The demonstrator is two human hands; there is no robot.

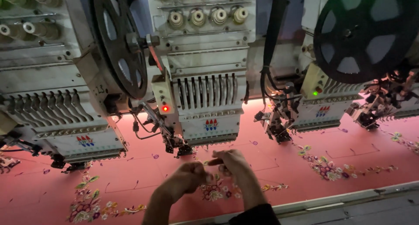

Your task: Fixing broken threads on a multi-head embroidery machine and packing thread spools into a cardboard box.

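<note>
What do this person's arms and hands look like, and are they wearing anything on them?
Both hands are bare: no gloves, rings or watch show on the left hand or the right hand. The forearms are uncovered too. A dark sleeve shows only at the bottom edge, on the right arm. The light is dim, so finer details cannot be told.

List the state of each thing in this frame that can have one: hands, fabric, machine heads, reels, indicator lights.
left hand: fingers curled, meeting the right hand above the fabric
right hand: fingers pinched; what they grip is too small to tell
pink fabric: stretched flat, partly embroidered with flowers
middle head's lamp: lit red
right head's lamp: lit green
black reels: mounted upright
</note>
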